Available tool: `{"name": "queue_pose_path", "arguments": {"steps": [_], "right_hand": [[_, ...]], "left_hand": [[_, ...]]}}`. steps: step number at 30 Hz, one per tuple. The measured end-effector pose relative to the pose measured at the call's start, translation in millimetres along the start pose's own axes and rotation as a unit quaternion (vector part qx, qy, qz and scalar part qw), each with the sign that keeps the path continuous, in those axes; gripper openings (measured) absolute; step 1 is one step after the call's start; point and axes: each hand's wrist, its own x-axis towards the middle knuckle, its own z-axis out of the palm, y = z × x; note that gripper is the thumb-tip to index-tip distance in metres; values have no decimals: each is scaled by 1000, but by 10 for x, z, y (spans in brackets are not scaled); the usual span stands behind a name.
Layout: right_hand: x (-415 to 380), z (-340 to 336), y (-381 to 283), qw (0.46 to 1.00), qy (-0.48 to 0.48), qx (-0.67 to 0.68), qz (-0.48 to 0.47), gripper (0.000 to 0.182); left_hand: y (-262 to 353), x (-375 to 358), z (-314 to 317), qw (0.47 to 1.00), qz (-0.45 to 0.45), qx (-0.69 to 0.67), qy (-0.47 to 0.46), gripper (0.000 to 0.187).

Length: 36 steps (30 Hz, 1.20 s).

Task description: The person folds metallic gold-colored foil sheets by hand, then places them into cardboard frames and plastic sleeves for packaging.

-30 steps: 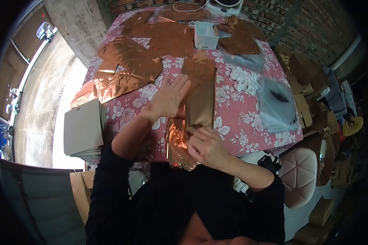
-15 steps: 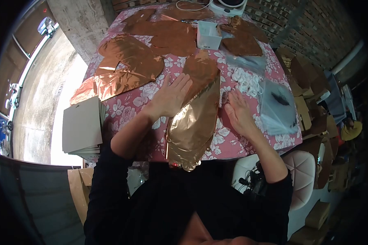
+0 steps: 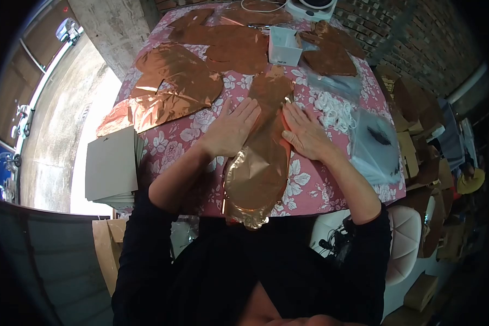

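A long, flat copper-coloured foil balloon (image 3: 258,174) lies lengthwise in front of me, its scalloped lower end reaching over the table's near edge. My left hand (image 3: 231,129) rests on its left edge, palm down with fingers stretched out. On the opposite edge lies my right hand (image 3: 306,132), also flat, fingertips on the foil and thumb slightly apart. Neither hand grips anything. Beyond the left hand, a larger copper foil piece (image 3: 176,87) is spread out, creased and shiny.
The table (image 3: 171,155) has a pink flowered cloth. To the left is a stack of grey cards (image 3: 111,165); to the right are white string (image 3: 334,111) and clear plastic bags (image 3: 375,146). A white box (image 3: 285,48) and more copper foil (image 3: 231,46) sit farther back.
My right hand has moved left from the cloth onto the foil balloon's right edge. The left hand stays on the left edge, and the foil lies narrower and flatter there.
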Motion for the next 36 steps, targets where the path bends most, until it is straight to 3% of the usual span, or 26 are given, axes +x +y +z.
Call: {"name": "queue_pose_path", "arguments": {"steps": [5,7,18,28,36], "right_hand": [[33,20,2,996,17,-83,25,73],[19,25,-59,995,19,-98,31,74],[-409,-83,-635,998,-23,-59,-19,86],[-521,-55,-704,998,-27,-32,-36,87],[-540,-42,-705,999,-16,-27,-38,87]], "left_hand": [[-18,4,27,1000,9,-1,-4,69],[-40,10,60,999,7,6,-33,92],[1,12,8,999,-5,-24,-26,74],[-16,1,95,1000,-1,-11,2,67],[-37,15,65,1000,1,-4,-28,75]]}}
